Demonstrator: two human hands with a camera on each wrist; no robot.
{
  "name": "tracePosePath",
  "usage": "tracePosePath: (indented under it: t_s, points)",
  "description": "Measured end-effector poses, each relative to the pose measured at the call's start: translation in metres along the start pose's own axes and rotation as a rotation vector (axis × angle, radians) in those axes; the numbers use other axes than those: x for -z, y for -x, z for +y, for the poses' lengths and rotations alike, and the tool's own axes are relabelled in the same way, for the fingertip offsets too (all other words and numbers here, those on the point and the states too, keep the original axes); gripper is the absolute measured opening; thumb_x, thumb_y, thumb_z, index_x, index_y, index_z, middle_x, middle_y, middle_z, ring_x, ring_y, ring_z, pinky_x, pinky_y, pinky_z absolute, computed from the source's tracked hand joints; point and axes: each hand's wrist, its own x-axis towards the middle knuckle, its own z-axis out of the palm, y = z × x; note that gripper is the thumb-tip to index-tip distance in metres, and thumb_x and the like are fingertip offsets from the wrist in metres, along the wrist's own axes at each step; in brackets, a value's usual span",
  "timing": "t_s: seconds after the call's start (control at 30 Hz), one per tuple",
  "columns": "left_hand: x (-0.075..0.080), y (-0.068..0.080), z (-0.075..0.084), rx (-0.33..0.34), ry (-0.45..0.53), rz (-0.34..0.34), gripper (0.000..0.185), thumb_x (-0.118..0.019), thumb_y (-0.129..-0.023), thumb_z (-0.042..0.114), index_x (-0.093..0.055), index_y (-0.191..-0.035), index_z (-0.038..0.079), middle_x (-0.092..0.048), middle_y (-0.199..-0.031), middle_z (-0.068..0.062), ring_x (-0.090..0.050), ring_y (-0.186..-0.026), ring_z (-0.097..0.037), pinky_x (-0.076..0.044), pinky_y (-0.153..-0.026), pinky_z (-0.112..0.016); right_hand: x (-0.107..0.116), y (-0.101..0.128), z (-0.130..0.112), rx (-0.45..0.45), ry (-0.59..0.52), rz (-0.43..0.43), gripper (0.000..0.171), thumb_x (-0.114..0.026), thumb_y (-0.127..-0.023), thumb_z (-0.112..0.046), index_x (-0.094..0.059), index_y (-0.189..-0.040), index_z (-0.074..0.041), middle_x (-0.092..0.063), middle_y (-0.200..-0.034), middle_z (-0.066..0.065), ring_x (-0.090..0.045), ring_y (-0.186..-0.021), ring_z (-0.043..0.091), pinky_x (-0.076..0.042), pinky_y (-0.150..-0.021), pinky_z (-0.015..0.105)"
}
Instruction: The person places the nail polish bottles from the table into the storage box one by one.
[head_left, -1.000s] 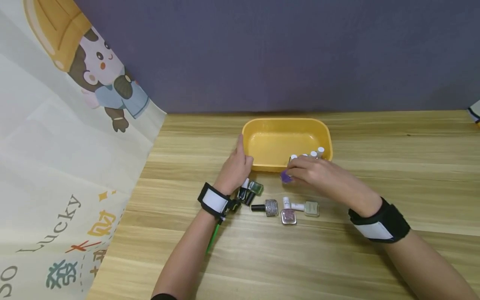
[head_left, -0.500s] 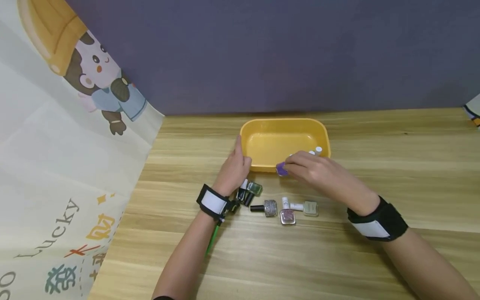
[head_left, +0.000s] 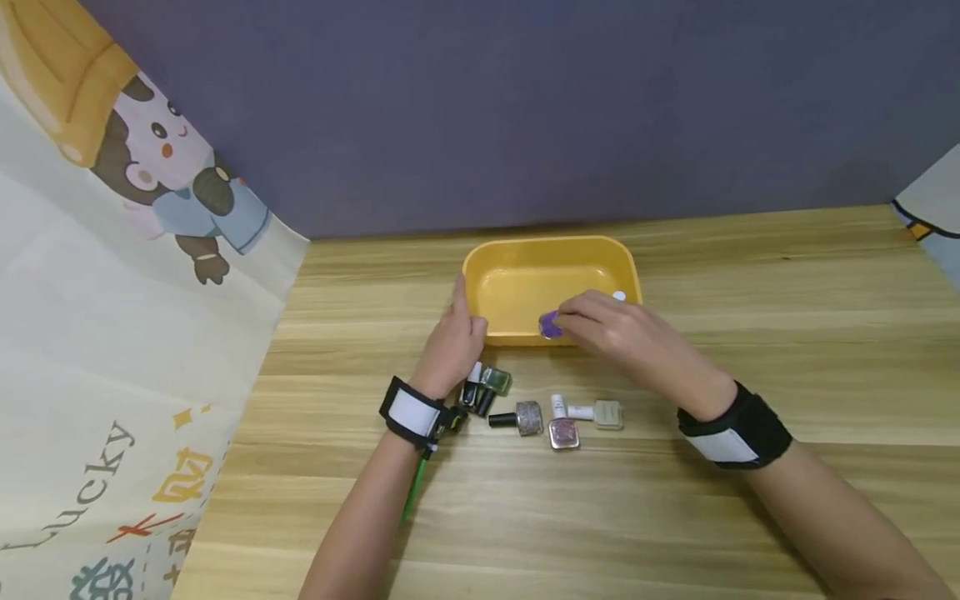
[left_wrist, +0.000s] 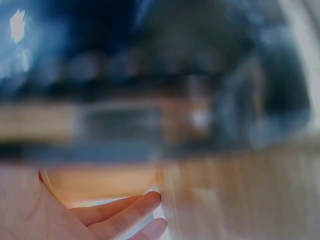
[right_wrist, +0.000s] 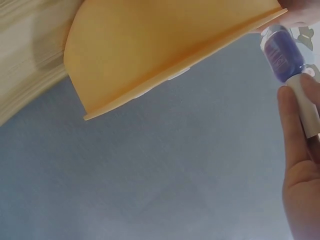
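My right hand [head_left: 618,333] pinches a purple nail polish bottle [head_left: 551,324] over the front rim of the yellow tub [head_left: 626,258]. In the right wrist view the fingers grip its white cap [right_wrist: 304,105], with the purple glass end pointing away from the palm. My left hand [head_left: 447,346] rests against the tub's left front corner, its index finger straight along the side wall. In the left wrist view, its fingers [left_wrist: 130,212] are extended beside the tub. A white cap [head_left: 618,296] shows inside the tub behind my right hand, which hides the tub's right front corner.
Nail polish bottles lie on the wooden table before the tub: a green one [head_left: 496,381] and a black one by my left wrist, a silver glitter one [head_left: 528,418], a pink glitter one [head_left: 564,433] and a pale one [head_left: 608,414]. A dark blur fills the left wrist view's top.
My right hand has raised the purple nail polish bottle from in front of the tub up over its front rim. My left hand stays at the tub's corner. The head view has shifted slightly.
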Motion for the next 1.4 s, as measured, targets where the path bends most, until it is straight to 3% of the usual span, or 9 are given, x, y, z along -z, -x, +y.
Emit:
tracePosePath:
  t_s: [0.2, 0.57, 0.77, 0.97, 1.2, 1.4]
  points:
    - [-0.001, 0.001, 0.000, 0.003, 0.005, 0.009, 0.076, -0.040, -0.098, 0.020, 0.003, -0.160, 0.007, -0.060, -0.123, -0.020, -0.050, -0.061, -0.021, -0.044, -0.055, -0.033, -0.003, 0.000, 0.002, -0.023, 0.001, 0.000, 0.029, -0.078, -0.080, 0.000, -0.071, -0.108, 0.002, -0.066, -0.110, 0.011, -0.065, -0.099, 0.023, -0.058, -0.082, 0.033]
    - [0.002, -0.001, 0.001, 0.005, -0.005, 0.006, 0.076, -0.041, -0.098, 0.021, 0.002, -0.160, 0.008, -0.050, -0.144, -0.024, -0.057, -0.077, -0.026, -0.048, -0.067, -0.037, -0.005, -0.005, 0.007, -0.057, -0.016, 0.010, 0.026, -0.077, -0.082, -0.002, -0.072, -0.107, 0.001, -0.067, -0.110, 0.011, -0.065, -0.100, 0.023, -0.057, -0.085, 0.033]
    - [0.003, -0.001, 0.002, 0.000, 0.003, 0.016, 0.076, -0.042, -0.099, 0.019, 0.001, -0.160, 0.006, -0.049, -0.144, -0.025, -0.057, -0.080, -0.027, -0.049, -0.070, -0.039, -0.007, -0.005, 0.009, -0.073, -0.018, -0.014, 0.028, -0.077, -0.081, 0.000, -0.072, -0.109, 0.001, -0.067, -0.113, 0.011, -0.065, -0.102, 0.023, -0.057, -0.087, 0.033]
    - [0.001, 0.000, 0.001, -0.001, 0.024, 0.012, 0.075, -0.040, -0.099, 0.020, 0.001, -0.160, 0.006, -0.048, -0.146, -0.024, -0.056, -0.075, -0.026, -0.047, -0.065, -0.036, -0.011, -0.004, 0.011, -0.068, -0.032, -0.018, 0.029, -0.077, -0.081, -0.001, -0.071, -0.109, 0.000, -0.067, -0.112, 0.010, -0.064, -0.103, 0.022, -0.056, -0.088, 0.033]
    - [0.000, 0.000, 0.001, -0.004, 0.020, 0.019, 0.075, -0.040, -0.099, 0.021, -0.001, -0.160, 0.005, -0.046, -0.147, -0.025, -0.057, -0.079, -0.026, -0.048, -0.068, -0.037, -0.015, -0.003, 0.013, -0.057, -0.048, -0.021, 0.027, -0.073, -0.085, -0.003, -0.070, -0.111, -0.002, -0.067, -0.113, 0.008, -0.064, -0.104, 0.020, -0.055, -0.091, 0.032]
    - [0.000, 0.001, 0.002, 0.013, -0.001, 0.019, 0.076, -0.041, -0.099, 0.023, 0.002, -0.160, 0.008, -0.053, -0.139, -0.026, -0.058, -0.079, -0.027, -0.049, -0.069, -0.039, -0.018, -0.004, 0.015, -0.036, -0.030, -0.022, 0.021, -0.066, -0.091, -0.010, -0.070, -0.110, -0.002, -0.067, -0.112, 0.008, -0.063, -0.105, 0.019, -0.054, -0.091, 0.030]
